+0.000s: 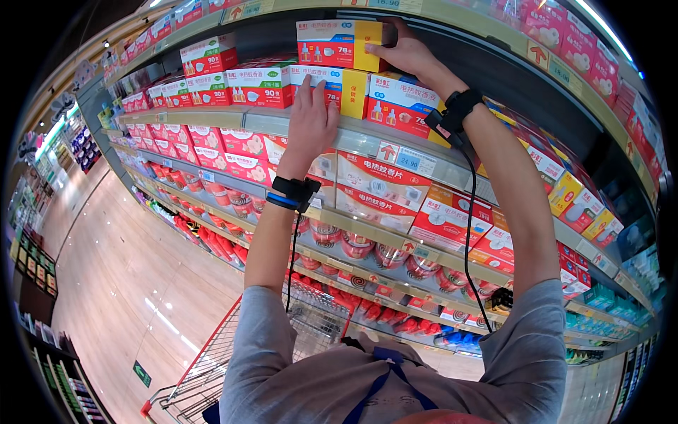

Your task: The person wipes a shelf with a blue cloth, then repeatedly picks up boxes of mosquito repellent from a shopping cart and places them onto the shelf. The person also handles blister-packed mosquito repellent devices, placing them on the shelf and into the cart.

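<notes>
On the upper shelf, a red-and-white mosquito-repellent liquid box [325,44] with a yellow end panel stands on top of a matching box [347,88]. My right hand [409,55] grips the upper box at its right end, thumb on the yellow panel and the other fingers partly hidden behind. Against the front of the lower box rests my left hand [311,118], fingers stretched out and holding nothing. A similar box [400,104] with a blue band sits to the right, below my right forearm. Green-marked boxes [258,86] line up to the left.
Beneath run a price-tag rail [409,161], large red cartons [381,185] and round tubs [357,244]. A wire shopping cart [205,360] stands at my lower left on the wood-look floor [134,261]. Black cables [470,233] hang from both wristbands. Another shelf edge [494,32] overhangs above.
</notes>
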Demonstrator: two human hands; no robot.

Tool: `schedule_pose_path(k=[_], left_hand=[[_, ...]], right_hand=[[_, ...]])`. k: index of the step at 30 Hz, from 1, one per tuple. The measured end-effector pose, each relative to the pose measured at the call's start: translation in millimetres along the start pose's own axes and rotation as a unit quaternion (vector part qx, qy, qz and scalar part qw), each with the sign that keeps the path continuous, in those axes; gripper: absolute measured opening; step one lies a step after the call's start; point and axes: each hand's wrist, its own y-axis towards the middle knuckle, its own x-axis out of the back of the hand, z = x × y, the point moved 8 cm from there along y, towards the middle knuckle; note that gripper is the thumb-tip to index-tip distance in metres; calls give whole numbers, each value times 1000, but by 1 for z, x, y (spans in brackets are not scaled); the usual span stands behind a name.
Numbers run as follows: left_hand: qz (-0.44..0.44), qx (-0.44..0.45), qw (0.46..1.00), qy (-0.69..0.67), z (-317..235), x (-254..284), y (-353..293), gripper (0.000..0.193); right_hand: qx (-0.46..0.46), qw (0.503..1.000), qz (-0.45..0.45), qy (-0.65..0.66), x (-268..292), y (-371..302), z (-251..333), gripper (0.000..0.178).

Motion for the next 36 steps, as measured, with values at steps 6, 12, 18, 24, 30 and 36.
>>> schedule_pose_path(k=[6,12,18,24,30,36], left_hand=[[-11,-9,1000,17,-2,-1,0,50],[-9,-9,1000,19,-3,-2,-2,50],[-7,-10,1000,18,-5,-4,1,48],[13,-12,998,-58,15,19,-16,47],[54,75,969,-228,-41,91,-114,36],[208,517,735,-388,-2,91,-481,28]], right_hand=[[16,1000,11,10,-2,-1,1,85],[26,999,27,-3,-14,8,-20,84],[34,999,-13,-12,-25,14,-18,83],[-42,996,30,73,-21,-1,22,74],[128,976,21,175,-5,-173,56,38],[35,765,573,291,-155,-414,56,36]])
